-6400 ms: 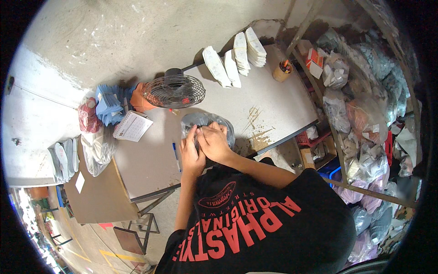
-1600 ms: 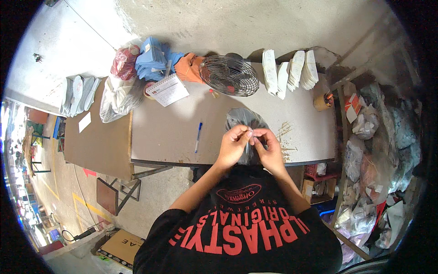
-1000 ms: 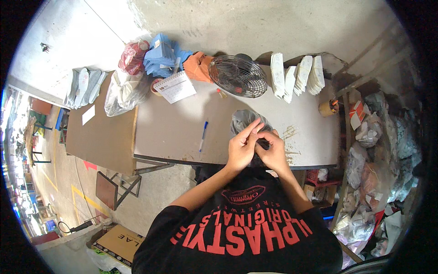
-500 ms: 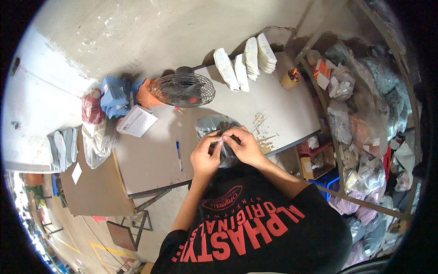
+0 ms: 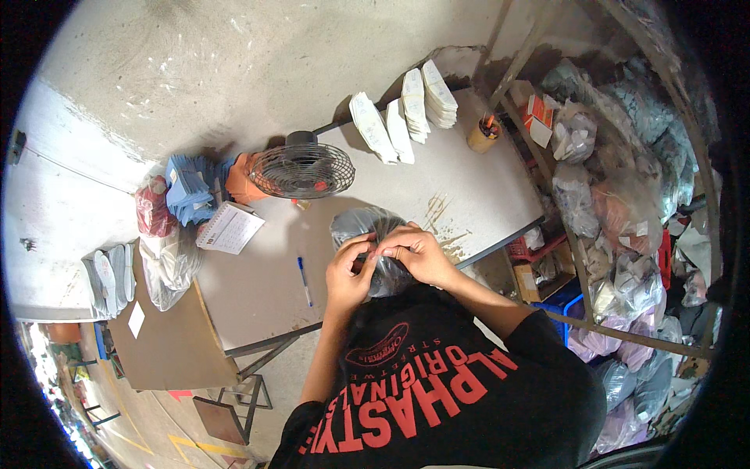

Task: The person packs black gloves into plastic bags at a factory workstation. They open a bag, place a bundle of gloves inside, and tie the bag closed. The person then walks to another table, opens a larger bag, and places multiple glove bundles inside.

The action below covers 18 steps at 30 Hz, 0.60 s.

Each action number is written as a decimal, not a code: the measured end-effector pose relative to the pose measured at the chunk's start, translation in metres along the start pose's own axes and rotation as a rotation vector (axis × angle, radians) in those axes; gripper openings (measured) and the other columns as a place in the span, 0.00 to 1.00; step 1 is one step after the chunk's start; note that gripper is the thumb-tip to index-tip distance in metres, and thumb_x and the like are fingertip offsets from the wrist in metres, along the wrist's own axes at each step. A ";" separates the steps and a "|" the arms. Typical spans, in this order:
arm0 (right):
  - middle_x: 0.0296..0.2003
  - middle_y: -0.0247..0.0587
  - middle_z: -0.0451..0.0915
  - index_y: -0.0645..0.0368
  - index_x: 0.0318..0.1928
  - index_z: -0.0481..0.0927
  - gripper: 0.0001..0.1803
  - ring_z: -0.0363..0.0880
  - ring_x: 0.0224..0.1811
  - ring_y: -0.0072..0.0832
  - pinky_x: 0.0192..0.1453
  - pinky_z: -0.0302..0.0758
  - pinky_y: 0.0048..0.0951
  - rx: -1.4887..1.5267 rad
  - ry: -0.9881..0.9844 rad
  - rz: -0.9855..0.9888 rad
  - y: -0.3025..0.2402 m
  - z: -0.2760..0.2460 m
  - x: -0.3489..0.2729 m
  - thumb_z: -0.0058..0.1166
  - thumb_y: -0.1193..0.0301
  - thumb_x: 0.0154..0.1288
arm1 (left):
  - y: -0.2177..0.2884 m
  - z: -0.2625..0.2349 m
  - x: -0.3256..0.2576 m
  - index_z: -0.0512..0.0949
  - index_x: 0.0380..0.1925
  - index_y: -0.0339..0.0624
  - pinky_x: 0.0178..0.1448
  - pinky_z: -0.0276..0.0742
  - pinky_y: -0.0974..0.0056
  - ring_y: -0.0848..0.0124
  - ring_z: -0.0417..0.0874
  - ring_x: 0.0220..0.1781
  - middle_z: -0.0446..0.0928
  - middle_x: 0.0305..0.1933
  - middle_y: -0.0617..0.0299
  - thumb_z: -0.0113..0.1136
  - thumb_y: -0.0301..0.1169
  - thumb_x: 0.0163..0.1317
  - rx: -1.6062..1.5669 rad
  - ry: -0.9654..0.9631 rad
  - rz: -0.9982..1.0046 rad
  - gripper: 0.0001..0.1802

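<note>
Grey plastic bag: I am seeing it lying at the centre of the frame, at the near edge of the tabletop; its lower end is meeting the black shirt, so I am not telling whether it is overhanging.

Left hand and right hand are meeting over the bag, thumbs and forefingers curling in. Grip: both are keeping a narrow pinch; I am judging that they are holding the bag's plastic, though the bit between the fingertips is showing too small to confirm.

Change: one second ago the left fingers were stretching out straight; now they are bending back into the pinch, much as half a second ago. I am reading this as fine fingertip work resuming on the same bag. The view is also tilting against a second ago, so background shifts are not counting as moved things.

Outward: a blue pen is lying left of the hands, a brown stain is marking the right side. The fan is standing above, a spiral notepad is lying at centre left, white stacks are lining the upper centre, and filled bags are crowding the right.
</note>
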State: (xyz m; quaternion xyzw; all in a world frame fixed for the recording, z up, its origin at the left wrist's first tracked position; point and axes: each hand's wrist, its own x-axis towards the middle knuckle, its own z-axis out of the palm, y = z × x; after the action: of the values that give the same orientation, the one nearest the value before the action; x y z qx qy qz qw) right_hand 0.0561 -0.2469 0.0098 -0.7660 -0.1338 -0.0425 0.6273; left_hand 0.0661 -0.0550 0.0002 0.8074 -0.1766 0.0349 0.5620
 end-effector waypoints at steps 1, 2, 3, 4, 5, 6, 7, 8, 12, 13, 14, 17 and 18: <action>0.35 0.36 0.88 0.56 0.38 0.89 0.03 0.83 0.40 0.33 0.54 0.70 0.34 -0.012 -0.017 -0.005 -0.001 -0.001 0.001 0.63 0.75 0.67 | 0.000 -0.002 0.001 0.84 0.44 0.38 0.38 0.79 0.69 0.70 0.87 0.46 0.86 0.55 0.58 0.67 0.27 0.66 0.005 -0.013 0.003 0.08; 0.36 0.35 0.88 0.55 0.38 0.89 0.03 0.83 0.40 0.33 0.54 0.70 0.34 -0.034 -0.032 -0.024 -0.002 -0.003 0.002 0.63 0.74 0.67 | 0.000 -0.003 0.002 0.84 0.44 0.38 0.39 0.80 0.68 0.69 0.87 0.47 0.86 0.55 0.58 0.67 0.27 0.67 0.009 -0.030 0.008 0.08; 0.36 0.34 0.88 0.54 0.38 0.89 0.04 0.83 0.40 0.33 0.53 0.70 0.34 -0.080 -0.051 -0.024 -0.004 -0.006 0.003 0.64 0.74 0.66 | 0.000 -0.004 0.002 0.84 0.44 0.38 0.41 0.80 0.67 0.68 0.87 0.48 0.86 0.56 0.58 0.67 0.28 0.67 0.018 -0.042 0.009 0.08; 0.37 0.32 0.88 0.53 0.38 0.89 0.04 0.82 0.41 0.33 0.53 0.70 0.34 -0.135 -0.067 -0.037 -0.007 -0.008 0.005 0.64 0.74 0.65 | 0.000 -0.005 0.003 0.83 0.44 0.38 0.42 0.81 0.66 0.67 0.87 0.49 0.85 0.56 0.57 0.66 0.29 0.68 0.026 -0.057 0.011 0.08; 0.37 0.31 0.88 0.52 0.38 0.90 0.04 0.82 0.41 0.33 0.52 0.69 0.34 -0.191 -0.082 -0.050 -0.010 -0.010 0.006 0.65 0.74 0.64 | -0.001 -0.005 0.004 0.83 0.45 0.38 0.44 0.81 0.65 0.65 0.86 0.51 0.85 0.56 0.57 0.66 0.29 0.69 0.034 -0.072 0.014 0.08; 0.37 0.29 0.88 0.50 0.37 0.90 0.04 0.81 0.42 0.33 0.52 0.69 0.35 -0.252 -0.084 -0.045 -0.014 -0.011 0.007 0.65 0.74 0.63 | -0.001 -0.005 0.004 0.83 0.45 0.38 0.46 0.81 0.64 0.64 0.86 0.53 0.85 0.57 0.56 0.65 0.30 0.69 0.022 -0.089 0.002 0.08; 0.38 0.27 0.88 0.49 0.37 0.90 0.05 0.80 0.42 0.32 0.51 0.68 0.37 -0.314 -0.086 -0.039 -0.018 -0.012 0.008 0.65 0.73 0.62 | -0.002 -0.005 0.005 0.82 0.45 0.38 0.48 0.81 0.63 0.63 0.85 0.54 0.84 0.57 0.56 0.64 0.30 0.70 0.009 -0.106 -0.011 0.08; 0.38 0.26 0.88 0.47 0.37 0.90 0.05 0.79 0.43 0.32 0.51 0.68 0.38 -0.395 -0.095 -0.022 -0.023 -0.013 0.008 0.66 0.73 0.61 | -0.002 -0.005 0.005 0.82 0.45 0.38 0.51 0.81 0.62 0.62 0.84 0.56 0.84 0.58 0.55 0.63 0.30 0.71 -0.003 -0.123 -0.023 0.08; 0.38 0.23 0.87 0.43 0.37 0.89 0.06 0.77 0.45 0.33 0.51 0.66 0.42 -0.641 -0.073 0.007 -0.038 -0.010 0.008 0.66 0.71 0.60 | -0.004 -0.004 0.005 0.80 0.45 0.38 0.57 0.78 0.61 0.60 0.83 0.58 0.82 0.59 0.53 0.63 0.29 0.71 -0.136 -0.145 -0.149 0.08; 0.38 0.24 0.87 0.44 0.38 0.89 0.07 0.77 0.45 0.33 0.51 0.65 0.43 -0.665 -0.067 0.002 -0.040 -0.008 0.008 0.66 0.70 0.60 | -0.004 -0.004 0.005 0.80 0.46 0.38 0.58 0.78 0.61 0.60 0.83 0.58 0.82 0.58 0.53 0.63 0.29 0.71 -0.140 -0.149 -0.155 0.08; 0.38 0.24 0.87 0.44 0.39 0.89 0.08 0.77 0.46 0.33 0.50 0.65 0.44 -0.703 -0.065 0.007 -0.041 -0.006 0.008 0.65 0.70 0.59 | -0.004 -0.003 0.005 0.80 0.46 0.38 0.59 0.77 0.61 0.60 0.83 0.58 0.81 0.58 0.53 0.62 0.28 0.71 -0.145 -0.153 -0.161 0.08; 0.38 0.26 0.87 0.48 0.42 0.87 0.09 0.77 0.47 0.34 0.51 0.65 0.44 -0.604 0.007 0.073 -0.041 0.000 0.009 0.65 0.70 0.60 | -0.004 -0.001 0.005 0.78 0.46 0.39 0.55 0.78 0.62 0.62 0.83 0.55 0.81 0.56 0.54 0.63 0.26 0.70 -0.054 -0.095 -0.034 0.08; 0.38 0.27 0.87 0.48 0.42 0.86 0.09 0.77 0.47 0.34 0.51 0.65 0.44 -0.607 0.011 0.055 -0.040 0.000 0.009 0.65 0.70 0.60 | -0.003 0.000 0.004 0.78 0.46 0.39 0.54 0.78 0.63 0.62 0.83 0.55 0.81 0.56 0.54 0.63 0.25 0.69 -0.054 -0.086 -0.053 0.08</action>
State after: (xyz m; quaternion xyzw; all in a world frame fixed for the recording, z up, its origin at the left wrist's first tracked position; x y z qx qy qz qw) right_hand 0.0543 -0.2382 0.0502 -0.9215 -0.0908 -0.0679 0.3715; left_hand 0.0712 -0.0555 -0.0016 0.7969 -0.1801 -0.0196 0.5763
